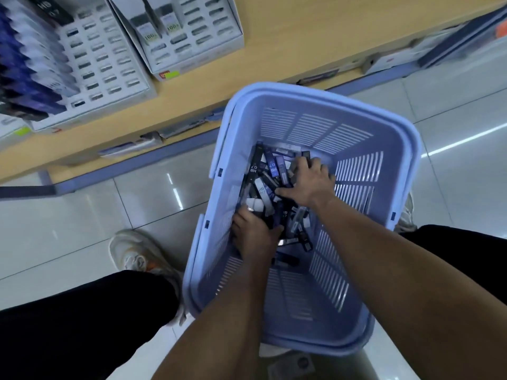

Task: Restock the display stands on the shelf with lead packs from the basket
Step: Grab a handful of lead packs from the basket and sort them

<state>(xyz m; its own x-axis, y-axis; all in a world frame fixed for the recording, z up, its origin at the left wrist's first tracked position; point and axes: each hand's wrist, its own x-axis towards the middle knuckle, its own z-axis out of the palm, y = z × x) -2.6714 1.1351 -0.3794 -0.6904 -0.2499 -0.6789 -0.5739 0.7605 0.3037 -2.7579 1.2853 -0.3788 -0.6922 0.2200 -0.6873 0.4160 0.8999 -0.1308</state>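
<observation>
Inside the blue basket (389,149), both hands dig into the lead packs (271,171): left hand (253,231) curled around several, right hand (310,179) spread flat just beyond.

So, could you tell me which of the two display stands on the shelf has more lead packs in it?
The left display stand: a full column of blue packs lines its left side. The right display stand holds only a few packs, most slots empty.
</observation>
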